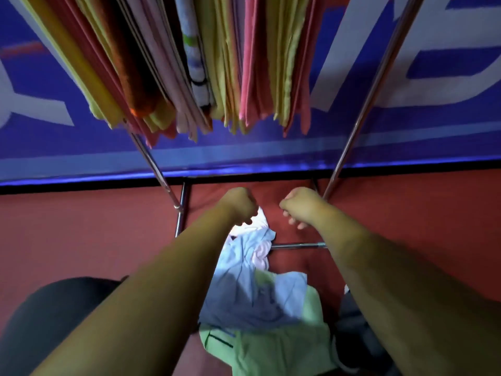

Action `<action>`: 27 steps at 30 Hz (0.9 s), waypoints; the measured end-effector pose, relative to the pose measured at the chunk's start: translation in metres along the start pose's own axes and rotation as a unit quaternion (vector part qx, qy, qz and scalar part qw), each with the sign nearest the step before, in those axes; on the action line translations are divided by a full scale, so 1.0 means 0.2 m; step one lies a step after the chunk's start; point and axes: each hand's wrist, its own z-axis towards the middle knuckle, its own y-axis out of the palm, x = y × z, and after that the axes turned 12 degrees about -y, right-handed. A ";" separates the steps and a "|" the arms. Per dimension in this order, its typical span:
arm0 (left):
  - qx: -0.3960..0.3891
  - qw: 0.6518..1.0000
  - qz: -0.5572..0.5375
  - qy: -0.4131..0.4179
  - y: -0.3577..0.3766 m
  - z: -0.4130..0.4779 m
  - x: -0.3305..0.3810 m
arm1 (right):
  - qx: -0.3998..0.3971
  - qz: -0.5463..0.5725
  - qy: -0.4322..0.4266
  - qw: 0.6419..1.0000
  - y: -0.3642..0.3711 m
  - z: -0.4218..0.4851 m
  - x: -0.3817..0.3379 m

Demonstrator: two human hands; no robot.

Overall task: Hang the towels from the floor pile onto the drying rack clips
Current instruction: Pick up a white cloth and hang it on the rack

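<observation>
Towel pile point(252, 302) is logged on the red floor point(95, 226), between the two forearms, with its long axis running from 12 to 6 o'clock. A white towel point(259, 217) is seen at the 12 o'clock end, a blue towel point(244, 299) over the middle and a green towel point(284, 346) at the 6 o'clock end.

Left hand point(240, 203) is held at the 12 o'clock end of the pile, with the white towel just beside it at its 4 o'clock. Its fingers are curled under and hidden by the back of the hand, so it cannot be told whether the white towel is pinched or merely overlapped in view. Right hand point(299, 204) is held at 3 o'clock of the white towel, apart from it, over bare floor. Its fingers point(294, 222) are curled in and nothing is seen held.

Judgement: the left hand is the nearer. Most of the pile lies at 6 o'clock of both hands, so a grasp is better served by drawing back than by reaching on. Height of the hands above the floor cannot be judged.

Hung towels point(195, 63) are packed at 12 o'clock on the rack point(360, 109). Their tops and the clips are cut off by the upper edge, so no free clip can be located. A dark shape point(54, 321) at 7 o'clock is not identified.
</observation>
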 end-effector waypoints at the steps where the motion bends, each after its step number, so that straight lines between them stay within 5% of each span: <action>1: -0.019 1.000 -0.003 -0.016 0.06 0.04 -0.05 | -0.010 0.016 0.016 1.000 0.07 0.02 0.06; 12: -0.113 0.984 0.102 -0.095 0.68 0.32 -0.53 | -0.130 0.054 0.149 0.979 0.66 0.15 0.60; 20: -0.093 0.944 0.309 -0.064 1.10 0.38 -0.88 | -0.191 -0.007 0.165 0.968 0.94 0.17 0.83; 24: -0.076 0.938 0.332 -0.058 1.18 0.40 -0.95 | -0.225 -0.046 0.170 0.958 1.01 0.18 0.91; 27: 0.020 0.954 0.293 -0.063 1.19 0.44 -0.95 | -0.229 -0.068 0.179 0.954 1.03 0.18 0.94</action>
